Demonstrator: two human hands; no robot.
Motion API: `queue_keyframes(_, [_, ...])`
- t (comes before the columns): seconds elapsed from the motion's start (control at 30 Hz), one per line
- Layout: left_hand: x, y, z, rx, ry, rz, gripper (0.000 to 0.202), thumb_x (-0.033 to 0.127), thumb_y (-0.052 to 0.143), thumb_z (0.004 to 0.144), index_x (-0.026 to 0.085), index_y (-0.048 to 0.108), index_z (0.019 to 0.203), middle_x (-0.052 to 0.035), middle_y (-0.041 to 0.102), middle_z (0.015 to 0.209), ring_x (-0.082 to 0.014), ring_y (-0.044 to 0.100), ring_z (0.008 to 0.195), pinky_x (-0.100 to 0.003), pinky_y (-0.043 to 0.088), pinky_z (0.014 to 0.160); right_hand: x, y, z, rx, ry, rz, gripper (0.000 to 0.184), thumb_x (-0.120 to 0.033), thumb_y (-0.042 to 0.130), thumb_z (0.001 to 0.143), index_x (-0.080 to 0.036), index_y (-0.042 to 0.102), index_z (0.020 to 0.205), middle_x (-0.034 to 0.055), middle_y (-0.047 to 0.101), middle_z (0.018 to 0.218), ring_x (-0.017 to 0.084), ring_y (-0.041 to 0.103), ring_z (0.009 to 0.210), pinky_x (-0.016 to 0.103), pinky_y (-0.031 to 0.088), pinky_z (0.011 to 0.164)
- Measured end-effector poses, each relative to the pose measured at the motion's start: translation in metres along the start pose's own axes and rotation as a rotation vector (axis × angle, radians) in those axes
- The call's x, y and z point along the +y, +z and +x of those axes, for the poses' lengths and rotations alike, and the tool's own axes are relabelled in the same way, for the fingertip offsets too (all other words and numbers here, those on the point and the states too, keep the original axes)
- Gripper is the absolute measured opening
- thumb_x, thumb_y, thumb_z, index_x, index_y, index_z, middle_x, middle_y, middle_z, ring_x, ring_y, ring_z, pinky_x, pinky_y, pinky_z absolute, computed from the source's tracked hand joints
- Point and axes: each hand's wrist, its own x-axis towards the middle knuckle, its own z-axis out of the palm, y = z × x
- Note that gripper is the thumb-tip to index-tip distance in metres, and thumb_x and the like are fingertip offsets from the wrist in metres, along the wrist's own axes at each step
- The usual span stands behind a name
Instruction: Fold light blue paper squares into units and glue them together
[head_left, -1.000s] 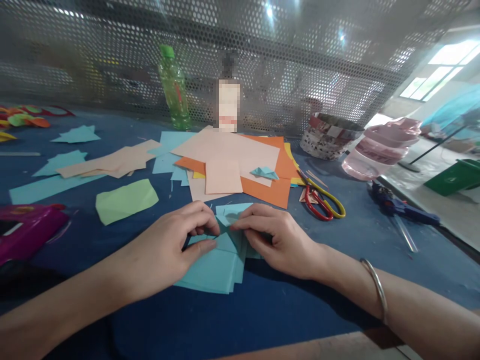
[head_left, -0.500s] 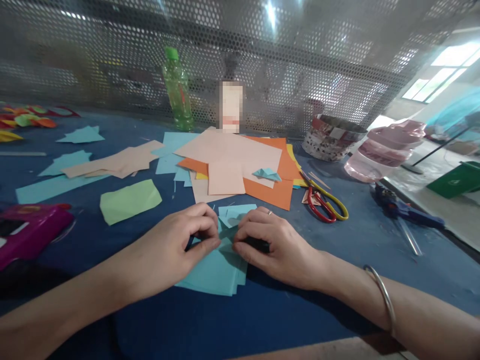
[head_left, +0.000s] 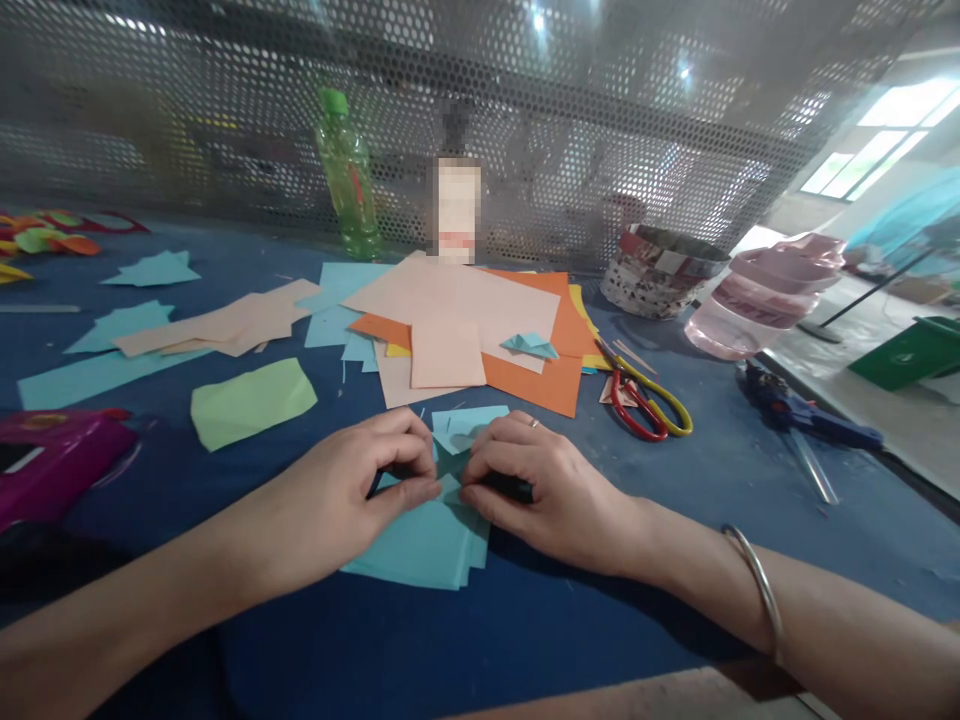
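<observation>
Low over a stack of light blue paper sheets [head_left: 412,550], my left hand [head_left: 379,475] is closed, thumb against curled fingers. Facing it, my right hand [head_left: 536,480], with a ring on a finger, is closed in a similar pinch. A small piece of blue paper [head_left: 450,488] shows between the fingertips; its folds are mostly hidden by my fingers. More blue paper [head_left: 472,424] lies just beyond the hands. A small folded blue paper shape [head_left: 531,345] rests on the pink and orange sheets farther back.
Pink paper [head_left: 448,355] and orange paper [head_left: 536,388] lie ahead. Scissors [head_left: 649,405], a glue gun [head_left: 814,405], a pink water bottle [head_left: 761,300] and a patterned container [head_left: 660,275] sit right. Green paper [head_left: 255,400], a magenta object [head_left: 60,460] and a green bottle [head_left: 349,180] are left.
The whole view has shifted slightly, with the table items a little farther left. Both hands keep their closed pinch over the blue paper, the fingertips barely moved.
</observation>
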Motion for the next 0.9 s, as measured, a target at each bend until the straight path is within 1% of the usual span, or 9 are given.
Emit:
queue_keyframes(0.13, [-0.0002,0.0013,-0.0003,0.001,0.002,0.004,0.036,0.046,0.053,0.1,0.024,0.064,0.074,0.0006,0.062,0.094,-0.0157,0.059,0.075,-0.03,0.044,0.069,0.0006,0.0005,-0.0008,-0.009,-0.003,0.002,0.01,-0.014,0.067,0.097,-0.015,0.069,0.088,0.005,0.069,0.088,0.016,0.061,0.084,0.031,0.047,0.086])
queue_keyframes(0.37, [0.0014,0.006,-0.0008,0.079,0.049,0.101,0.033,0.039,0.053,0.099,0.022,0.056,0.072,0.0019,0.059,0.087,-0.0125,0.053,0.065,-0.028,0.038,0.059,0.0003,0.0001,-0.0014,-0.016,0.01,-0.017,0.008,-0.013,0.069,0.095,-0.017,0.068,0.088,0.0047,0.069,0.091,0.018,0.06,0.087,0.031,0.048,0.085])
queue_keyframes(0.5, [0.0021,0.006,-0.0018,0.077,0.052,0.114,0.033,0.038,0.053,0.099,0.022,0.056,0.071,0.0017,0.059,0.086,-0.0116,0.05,0.062,-0.027,0.035,0.055,0.0002,-0.001,-0.0014,-0.012,0.01,-0.022,0.01,-0.01,0.071,0.093,-0.017,0.067,0.088,0.0036,0.068,0.09,0.017,0.059,0.086,0.03,0.048,0.085])
queue_keyframes(0.7, [0.0013,0.0068,-0.0011,0.063,0.045,0.119,0.032,0.037,0.052,0.099,0.022,0.056,0.072,0.0009,0.059,0.087,-0.0126,0.053,0.066,-0.027,0.038,0.058,0.001,-0.0013,-0.0012,-0.014,0.023,-0.011,0.01,-0.008,0.073,0.091,-0.017,0.067,0.09,0.0041,0.069,0.092,0.017,0.06,0.088,0.031,0.048,0.086])
queue_keyframes(0.9, [0.0014,0.0073,-0.0009,0.064,0.052,0.135,0.03,0.036,0.054,0.098,0.022,0.054,0.072,0.0002,0.058,0.087,-0.0139,0.052,0.067,-0.029,0.038,0.06,0.0016,-0.0006,-0.0017,-0.017,0.03,-0.004,0.011,-0.01,0.073,0.092,-0.019,0.067,0.09,0.0032,0.069,0.093,0.017,0.061,0.089,0.032,0.049,0.089])
